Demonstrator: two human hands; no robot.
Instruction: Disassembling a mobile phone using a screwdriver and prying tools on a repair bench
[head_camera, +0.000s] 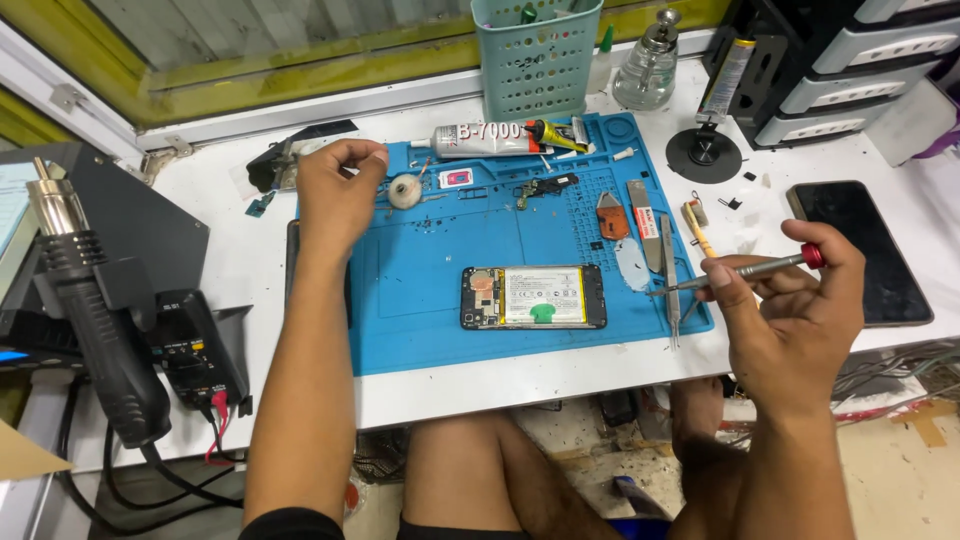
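Phone (533, 297) lies opened on our mat (420, 300); right hand (790, 300) grips a screwdriver (750, 270), left hand (335, 195) pinched above the mat's corner, its catch hidden.

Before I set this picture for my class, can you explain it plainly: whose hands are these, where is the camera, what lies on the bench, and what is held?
The single picture comes from a camera worn on a person's head, looking down at their own two bare hands over a white workbench. On a blue work mat lies an opened phone, back cover off and its battery showing. The right hand holds a thin screwdriver with a red cap. The left hand is raised near the mat's far-left corner, fingers pinched; whether anything is between them is too small to tell. Nearby are a glue tube, a teal basket, a hot-air gun and a second, dark-screened phone.
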